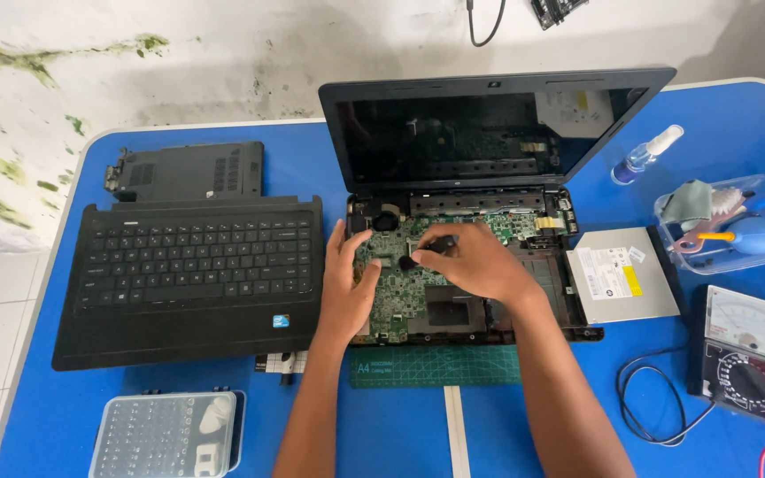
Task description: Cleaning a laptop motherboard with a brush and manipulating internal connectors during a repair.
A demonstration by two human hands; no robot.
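Our right hand (480,261) pinches a small black tool (431,248) over the green motherboard (400,296) inside the opened laptop (489,159) on the blue table (382,425) — our left hand (347,283) rests flat on the board, fingers spread.

Detached keyboard panel (189,265), optical drive (620,273), multimeter (748,350), spray bottle (646,153), bit case (168,434) on blue table (737,124).

Left hand (347,285) lies flat; right hand (475,263) fingers curl, pinching.
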